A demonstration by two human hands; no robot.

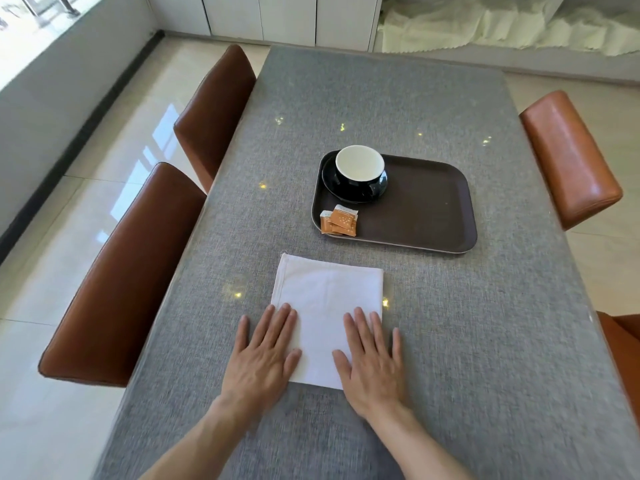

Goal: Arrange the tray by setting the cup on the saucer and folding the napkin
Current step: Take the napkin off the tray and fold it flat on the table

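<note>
Two bare forearms reach in from the bottom edge, and both hands lie palm-down with fingers spread flat, gripping nothing. The left hand (265,355) presses on the near left part of the white napkin (329,306), its outer fingers spilling onto the grey tablecloth (485,341). The right hand (375,362) covers the napkin's near right corner, its little finger off the cloth's edge. The napkin lies folded into a rectangle, flat on the table between the two hands and stretching away from them toward the tray.

Just beyond the napkin sits the dark brown tray (433,209). In its far left corner the black cup (360,169), white inside, stands upright on the black saucer (329,181). In the near left corner lie orange sachets (341,221), overlapping one another. Brown chairs (131,271) stand along both sides of the table.
</note>
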